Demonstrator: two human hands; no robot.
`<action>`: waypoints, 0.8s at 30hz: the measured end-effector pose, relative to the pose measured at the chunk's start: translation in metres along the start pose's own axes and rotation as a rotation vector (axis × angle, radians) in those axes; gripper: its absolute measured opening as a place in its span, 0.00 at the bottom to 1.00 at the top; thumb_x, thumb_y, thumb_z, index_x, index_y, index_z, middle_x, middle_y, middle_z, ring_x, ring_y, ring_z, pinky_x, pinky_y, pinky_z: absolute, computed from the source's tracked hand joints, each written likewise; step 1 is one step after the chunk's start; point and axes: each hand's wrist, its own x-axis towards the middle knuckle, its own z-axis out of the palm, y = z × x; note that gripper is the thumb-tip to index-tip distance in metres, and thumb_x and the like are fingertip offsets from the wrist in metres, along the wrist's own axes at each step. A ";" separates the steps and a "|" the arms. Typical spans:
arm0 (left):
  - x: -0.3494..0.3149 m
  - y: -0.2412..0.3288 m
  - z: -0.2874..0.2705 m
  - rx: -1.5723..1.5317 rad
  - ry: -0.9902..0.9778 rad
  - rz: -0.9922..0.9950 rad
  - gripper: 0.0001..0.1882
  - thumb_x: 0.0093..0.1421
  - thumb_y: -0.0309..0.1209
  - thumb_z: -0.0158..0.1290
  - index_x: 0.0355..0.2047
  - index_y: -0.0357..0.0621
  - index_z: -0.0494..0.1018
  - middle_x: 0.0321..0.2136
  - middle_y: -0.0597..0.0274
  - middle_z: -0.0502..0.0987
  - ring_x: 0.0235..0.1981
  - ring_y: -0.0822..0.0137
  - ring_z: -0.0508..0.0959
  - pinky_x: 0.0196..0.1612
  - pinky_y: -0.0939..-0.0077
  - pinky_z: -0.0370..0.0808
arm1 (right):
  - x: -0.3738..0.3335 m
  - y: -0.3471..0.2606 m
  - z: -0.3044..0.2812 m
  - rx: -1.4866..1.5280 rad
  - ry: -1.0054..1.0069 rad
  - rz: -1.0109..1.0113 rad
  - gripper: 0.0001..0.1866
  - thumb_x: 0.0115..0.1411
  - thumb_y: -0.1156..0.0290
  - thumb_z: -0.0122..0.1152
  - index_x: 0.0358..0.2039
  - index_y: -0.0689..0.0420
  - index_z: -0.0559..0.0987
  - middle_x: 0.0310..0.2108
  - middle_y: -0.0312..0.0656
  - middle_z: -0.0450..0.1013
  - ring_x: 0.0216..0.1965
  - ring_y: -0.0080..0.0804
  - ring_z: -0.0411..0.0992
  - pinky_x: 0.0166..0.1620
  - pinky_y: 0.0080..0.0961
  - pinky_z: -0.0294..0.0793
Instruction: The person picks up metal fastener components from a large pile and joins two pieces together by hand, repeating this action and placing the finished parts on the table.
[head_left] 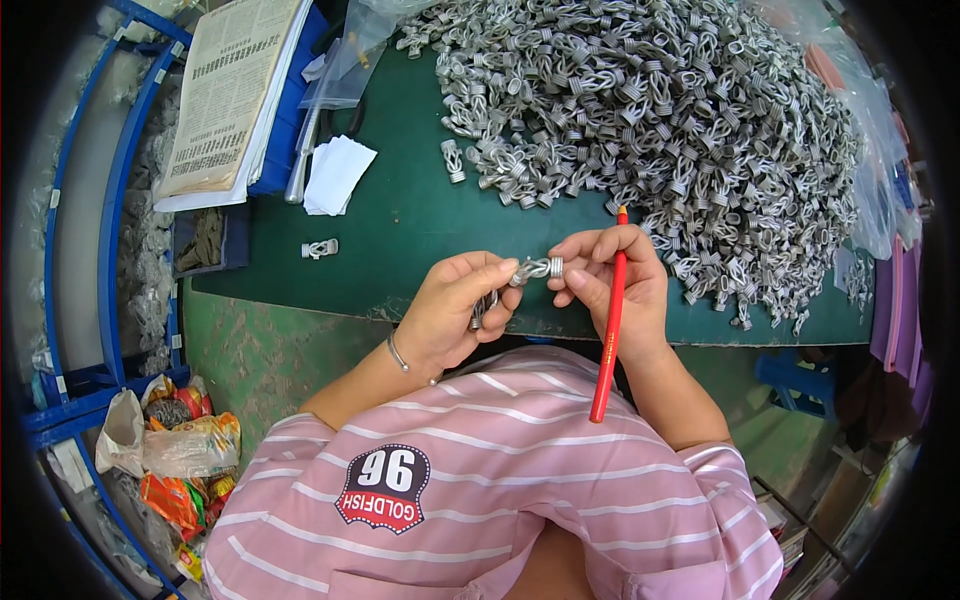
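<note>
Both hands up over the near edge of the green worktop [400, 215]. The left hand [452, 310] pinches one end of a small grey coiled-wire metal fitting [537, 268], fingers closed on it; the right hand [610, 285] grips the other end, with a long red pencil-like stick [608, 330] tucked through its fingers too. Just beyond, a huge heap of the same grey wire fittings [650, 100]. One stray fitting [320, 248] lies alone, left, near white paper slips [337, 173].
</note>
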 end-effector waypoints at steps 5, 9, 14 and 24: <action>0.001 0.000 0.000 0.010 -0.005 -0.017 0.09 0.60 0.31 0.45 0.28 0.39 0.67 0.19 0.63 0.70 0.11 0.79 0.61 0.12 0.88 0.56 | 0.000 0.001 -0.001 0.017 0.002 0.008 0.10 0.54 0.85 0.52 0.31 0.61 0.62 0.37 0.51 0.69 0.33 0.29 0.73 0.34 0.20 0.77; 0.001 0.002 0.002 0.030 0.005 -0.024 0.09 0.60 0.32 0.45 0.27 0.39 0.67 0.18 0.64 0.69 0.11 0.79 0.61 0.11 0.88 0.56 | 0.000 0.001 -0.001 0.024 0.009 0.013 0.10 0.54 0.85 0.52 0.31 0.61 0.62 0.37 0.51 0.69 0.33 0.29 0.73 0.34 0.20 0.77; 0.000 0.003 0.003 0.038 0.007 -0.041 0.10 0.60 0.33 0.45 0.26 0.40 0.67 0.18 0.65 0.68 0.11 0.80 0.61 0.11 0.88 0.56 | 0.001 0.002 -0.001 0.010 0.032 0.023 0.10 0.53 0.86 0.52 0.31 0.60 0.62 0.36 0.51 0.69 0.32 0.29 0.73 0.33 0.20 0.78; 0.001 0.003 0.005 0.054 0.029 -0.024 0.10 0.60 0.35 0.46 0.25 0.42 0.64 0.18 0.65 0.68 0.11 0.80 0.60 0.11 0.88 0.55 | 0.001 0.006 -0.004 -0.010 0.045 0.018 0.10 0.53 0.85 0.52 0.30 0.60 0.62 0.35 0.51 0.69 0.30 0.31 0.73 0.32 0.21 0.78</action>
